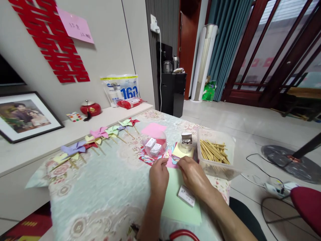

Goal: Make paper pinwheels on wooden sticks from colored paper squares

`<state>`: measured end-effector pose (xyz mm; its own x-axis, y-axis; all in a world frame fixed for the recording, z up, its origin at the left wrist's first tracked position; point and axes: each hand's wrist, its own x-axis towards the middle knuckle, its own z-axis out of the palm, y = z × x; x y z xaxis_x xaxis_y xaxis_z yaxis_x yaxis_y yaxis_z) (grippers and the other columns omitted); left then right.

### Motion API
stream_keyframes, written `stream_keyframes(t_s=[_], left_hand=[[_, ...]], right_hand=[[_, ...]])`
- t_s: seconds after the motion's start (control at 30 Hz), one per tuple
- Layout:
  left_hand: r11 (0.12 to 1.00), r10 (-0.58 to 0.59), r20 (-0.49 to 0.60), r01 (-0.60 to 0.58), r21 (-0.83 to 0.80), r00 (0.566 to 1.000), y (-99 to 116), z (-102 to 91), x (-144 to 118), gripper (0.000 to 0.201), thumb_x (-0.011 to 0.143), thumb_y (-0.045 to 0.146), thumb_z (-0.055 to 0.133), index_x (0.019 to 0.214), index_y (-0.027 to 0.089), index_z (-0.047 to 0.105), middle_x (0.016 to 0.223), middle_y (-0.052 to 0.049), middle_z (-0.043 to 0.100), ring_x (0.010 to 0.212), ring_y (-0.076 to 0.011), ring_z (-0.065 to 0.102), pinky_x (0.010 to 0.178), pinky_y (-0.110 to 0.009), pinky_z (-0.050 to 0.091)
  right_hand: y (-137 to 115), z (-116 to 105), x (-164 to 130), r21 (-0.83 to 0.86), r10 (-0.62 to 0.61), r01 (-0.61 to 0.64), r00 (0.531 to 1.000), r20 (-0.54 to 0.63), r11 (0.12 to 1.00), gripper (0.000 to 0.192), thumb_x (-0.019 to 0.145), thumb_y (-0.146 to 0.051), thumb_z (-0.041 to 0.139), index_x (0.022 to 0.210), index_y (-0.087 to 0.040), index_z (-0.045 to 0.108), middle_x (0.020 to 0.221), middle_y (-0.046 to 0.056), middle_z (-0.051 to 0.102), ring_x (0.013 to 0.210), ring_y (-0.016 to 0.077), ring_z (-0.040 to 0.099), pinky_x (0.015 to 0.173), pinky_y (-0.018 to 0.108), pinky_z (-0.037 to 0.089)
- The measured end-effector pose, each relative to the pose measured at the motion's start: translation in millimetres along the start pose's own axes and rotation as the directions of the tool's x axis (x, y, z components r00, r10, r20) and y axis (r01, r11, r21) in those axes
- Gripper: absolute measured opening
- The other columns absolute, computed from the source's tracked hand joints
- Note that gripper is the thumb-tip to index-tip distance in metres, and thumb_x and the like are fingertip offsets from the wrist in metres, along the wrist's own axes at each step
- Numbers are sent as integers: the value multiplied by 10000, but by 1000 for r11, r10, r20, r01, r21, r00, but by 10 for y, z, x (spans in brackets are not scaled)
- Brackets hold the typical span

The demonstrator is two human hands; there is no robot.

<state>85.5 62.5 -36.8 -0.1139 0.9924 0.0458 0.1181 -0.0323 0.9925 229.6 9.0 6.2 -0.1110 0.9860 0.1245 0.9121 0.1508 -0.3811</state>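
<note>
Both hands rest side by side on a light green paper sheet [175, 204], left hand [158, 175] and right hand [194, 175] with fingers curled, pinching the edge of a pink paper square [171, 163]. Just beyond them stands a clear round tub [154, 144]; a box of wooden sticks [216, 153] sits beside the right hand; paper pinwheels [97, 140] lie well left.

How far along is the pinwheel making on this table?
Done: a row of finished pinwheels lies along the table's far edge. In hand: the left hand and right hand both touch a pink paper sheet. Left: the box of wooden sticks holds plenty, and a green sheet lies unfolded.
</note>
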Motion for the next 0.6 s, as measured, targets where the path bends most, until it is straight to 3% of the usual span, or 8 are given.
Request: stream_keyframes(t_s=[0.13,0.27,0.43,0.6], left_hand=[[990,91,-34,-87,115,995,-52,-59,-31,340,603,-17,558,677,236,772,828,-110,704,900,-317,631,937,-439,437],[866,198,6,-177,468,980,-114,-116,-36,379,685,-25,505,819,181,793,912,-146,714,916,-318,630,901,-434,443],[648,155,184,-240,723,971,-72,-114,-41,408,838,21,429,1064,123,753,1007,-143,733,996,-297,632,942,-428,430],[600,112,177,-208,772,978,-60,-108,-53,328,878,107,483,1035,141,768,1054,-143,721,1015,-285,617,936,-405,436]], right_hand=[[31,45,31,50,-37,37,999,9,998,284,935,-34,432,982,-138,691,1031,108,650,1005,211,561,875,279,395],[32,47,36,3,-1,1,997,76,1000,257,956,-84,437,958,-141,688,992,106,658,963,211,574,830,285,384],[14,10,45,-78,53,-39,982,180,996,285,937,-72,441,1068,-145,683,1057,129,656,1014,225,579,826,292,370],[9,1,76,-119,92,-63,962,257,991,358,901,-18,423,1128,-133,675,1105,156,640,1053,242,569,844,305,377]])
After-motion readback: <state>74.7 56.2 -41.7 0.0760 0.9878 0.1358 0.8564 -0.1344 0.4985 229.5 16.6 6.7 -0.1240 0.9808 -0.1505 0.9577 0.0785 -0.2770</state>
